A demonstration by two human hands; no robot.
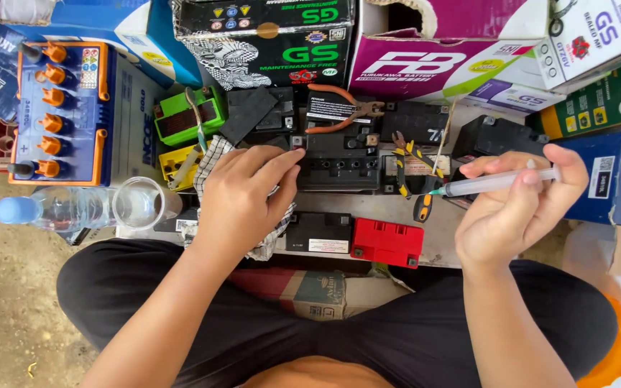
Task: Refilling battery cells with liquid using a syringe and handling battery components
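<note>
My left hand (242,197) lies flat on a checked cloth (213,154), its fingertips touching the left edge of a small black battery (339,162). My right hand (515,208) holds a clear plastic syringe (494,182), thumb on the plunger end at the right. The syringe's tip points left, just right of the black battery. In front of that battery sit a small red battery (387,242) and another small black battery (318,233). I sit cross-legged in dark trousers.
A big blue-and-white battery with orange caps (66,111) stands at left, beside a clear glass (138,203) and a lying plastic bottle (52,208). Green (188,115) and yellow (177,162) batteries, orange-handled pliers (343,108), yellow-black pliers (407,162) and stacked cardboard boxes (425,68) crowd the back.
</note>
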